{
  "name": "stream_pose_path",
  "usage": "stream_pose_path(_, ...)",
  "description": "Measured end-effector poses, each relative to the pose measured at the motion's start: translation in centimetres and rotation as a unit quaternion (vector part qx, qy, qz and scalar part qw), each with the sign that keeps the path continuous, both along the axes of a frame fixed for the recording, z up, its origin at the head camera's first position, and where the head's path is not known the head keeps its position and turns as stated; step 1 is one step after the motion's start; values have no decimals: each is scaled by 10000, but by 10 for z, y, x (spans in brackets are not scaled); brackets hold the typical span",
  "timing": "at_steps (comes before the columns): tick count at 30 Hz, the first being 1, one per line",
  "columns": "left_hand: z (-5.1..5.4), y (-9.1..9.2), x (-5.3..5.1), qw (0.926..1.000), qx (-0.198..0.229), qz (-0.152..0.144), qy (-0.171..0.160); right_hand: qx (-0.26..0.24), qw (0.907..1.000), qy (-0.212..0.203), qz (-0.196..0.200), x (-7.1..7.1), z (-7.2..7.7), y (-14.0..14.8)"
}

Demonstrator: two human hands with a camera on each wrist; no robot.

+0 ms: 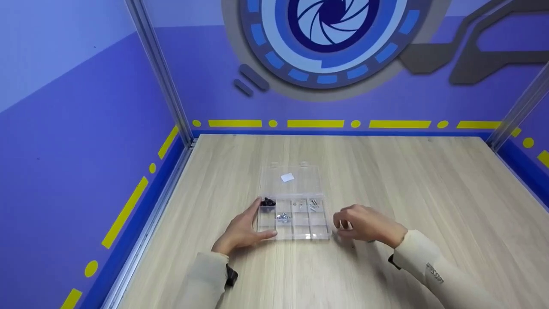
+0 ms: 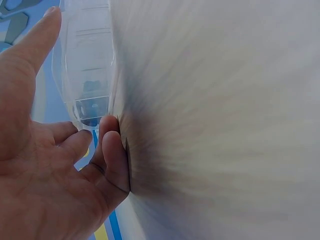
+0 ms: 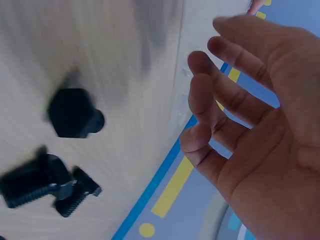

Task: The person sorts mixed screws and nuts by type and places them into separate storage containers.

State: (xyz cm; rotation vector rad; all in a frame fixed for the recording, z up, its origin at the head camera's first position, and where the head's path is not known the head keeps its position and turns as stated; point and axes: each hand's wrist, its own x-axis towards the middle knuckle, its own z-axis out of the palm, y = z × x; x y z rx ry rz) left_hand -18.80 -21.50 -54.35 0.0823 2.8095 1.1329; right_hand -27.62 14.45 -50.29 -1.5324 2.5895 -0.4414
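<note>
A clear plastic compartment box (image 1: 302,231) lies on the table with its lid (image 1: 300,184) swung back flat. Its back-left compartment holds small black pieces (image 1: 268,202), a middle one small silver parts (image 1: 283,217), and the back-right ones thin metal pins (image 1: 314,204). My left hand (image 1: 241,227) holds the box's left end, thumb at the front edge and fingers along the side. Just off the box's right side is my right hand (image 1: 360,223), its fingers loosely bent with nothing visible between them. Black hex bolts (image 3: 72,114) lie on the table below it, mostly hidden in the head view.
The wooden table (image 1: 411,180) meets a blue printed wall (image 1: 206,77) at the back. Metal frame posts (image 1: 161,68) stand at the table's back corners. A white label (image 1: 287,177) is on the lid.
</note>
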Motion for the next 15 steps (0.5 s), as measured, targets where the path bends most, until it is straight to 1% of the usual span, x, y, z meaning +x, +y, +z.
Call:
stream_pose_path(4,1,0,-1,10000,2,29,-9,-22,9996,-276,20,4,-4,6)
stream_pose_path(9,0,0,-1,10000,-13,8,-5,61,9982,-589,-114,7,-5,10)
stream_pose_path(13,-1,-1,-1,10000,-8,-7,0,104,9975,-684,-163,9,-6,12)
stream_pose_path(15,-1,-1,-1,10000,15,-16,-5,151,9977,-642,-121,10,-6,13)
